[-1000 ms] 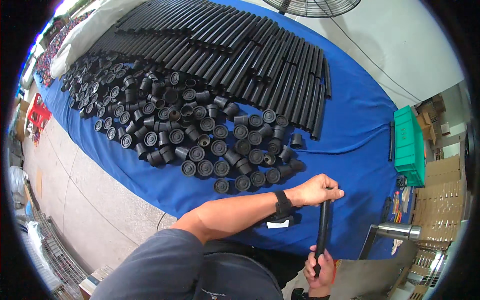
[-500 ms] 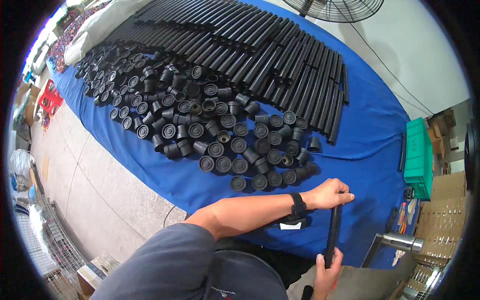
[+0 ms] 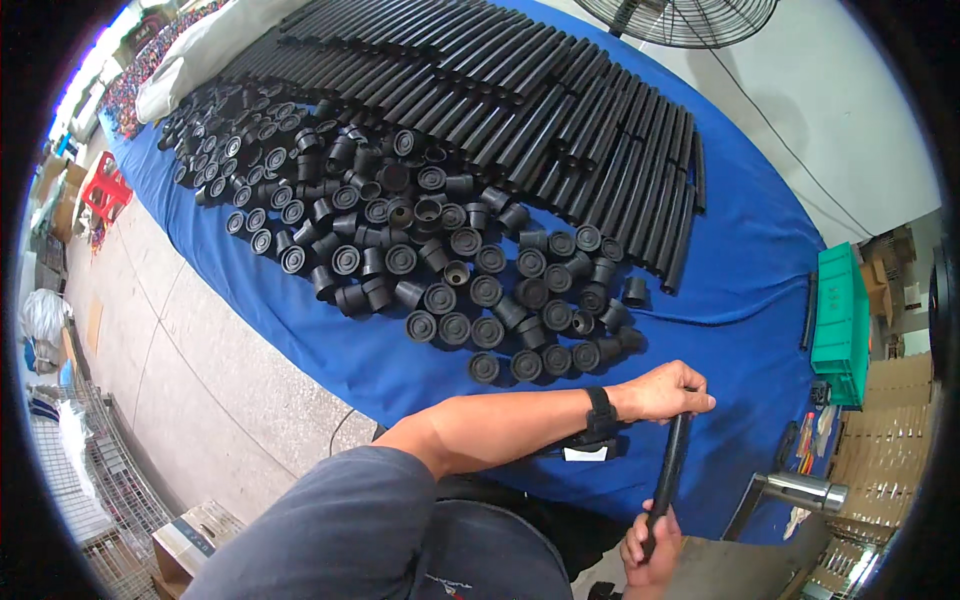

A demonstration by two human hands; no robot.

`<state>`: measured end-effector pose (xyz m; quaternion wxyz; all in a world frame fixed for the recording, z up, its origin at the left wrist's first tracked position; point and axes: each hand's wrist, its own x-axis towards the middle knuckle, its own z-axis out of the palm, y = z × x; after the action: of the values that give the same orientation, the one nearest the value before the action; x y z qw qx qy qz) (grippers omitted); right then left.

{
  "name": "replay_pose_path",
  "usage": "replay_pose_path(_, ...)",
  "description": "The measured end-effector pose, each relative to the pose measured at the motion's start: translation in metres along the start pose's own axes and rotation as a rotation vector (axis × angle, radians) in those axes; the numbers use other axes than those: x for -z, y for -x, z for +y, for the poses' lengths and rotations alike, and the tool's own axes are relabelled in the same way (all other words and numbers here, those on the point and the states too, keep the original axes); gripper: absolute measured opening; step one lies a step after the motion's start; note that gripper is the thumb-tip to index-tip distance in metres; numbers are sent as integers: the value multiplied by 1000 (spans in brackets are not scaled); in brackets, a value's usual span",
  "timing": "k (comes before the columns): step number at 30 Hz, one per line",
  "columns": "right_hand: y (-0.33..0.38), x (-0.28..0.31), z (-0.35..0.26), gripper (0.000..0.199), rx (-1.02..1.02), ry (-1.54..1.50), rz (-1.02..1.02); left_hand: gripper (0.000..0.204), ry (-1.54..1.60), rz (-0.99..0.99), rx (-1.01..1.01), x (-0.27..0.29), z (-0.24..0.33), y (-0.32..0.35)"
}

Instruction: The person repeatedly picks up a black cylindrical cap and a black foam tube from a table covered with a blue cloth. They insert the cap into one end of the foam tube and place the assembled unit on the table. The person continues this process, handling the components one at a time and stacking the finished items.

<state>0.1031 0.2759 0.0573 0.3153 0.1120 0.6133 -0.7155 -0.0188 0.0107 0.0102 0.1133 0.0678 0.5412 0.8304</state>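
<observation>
A black tube [image 3: 672, 460] slants between my two hands over the near right part of the blue-covered table. My left hand [image 3: 665, 392], with a black watch on its wrist, is closed at the tube's far end; whether the fingers also hold something small there is hidden. Wrapped round the near end by the table's edge is my right hand [image 3: 650, 548]. Just beyond my left hand lies a pile of round black rubber caps [image 3: 486, 332], some on their sides and a few showing hollow openings. Behind them are rows of similar black tubes [image 3: 600, 150].
On the right edge stand a green plastic crate [image 3: 840, 325] and a metal cylinder on a bracket [image 3: 800, 490]. Small tools [image 3: 807, 445] lie between them. A wire-caged fan [image 3: 690, 20] is at the back. The blue cloth [image 3: 740, 350] covers the table; a red stool [image 3: 104, 188] stands on the floor left.
My right hand has turned and its fingers now wrap the tube's near end more fully. The tube has tilted slightly. My left hand stays at the far end, and the view has shifted a little.
</observation>
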Motion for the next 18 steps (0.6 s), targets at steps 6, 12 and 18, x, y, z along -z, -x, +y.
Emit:
replay_pose_path(6,-4,-21,9,30,290,645,290,37,26,40,-17,-3,-3,-3)
replay_pose_path(12,2,-7,-2,24,5,84,34,37,33,-15,0,-1,-2,-2)
replay_pose_path(18,-4,-12,5,21,174,501,160,37,-7,15,-25,-2,0,-1)
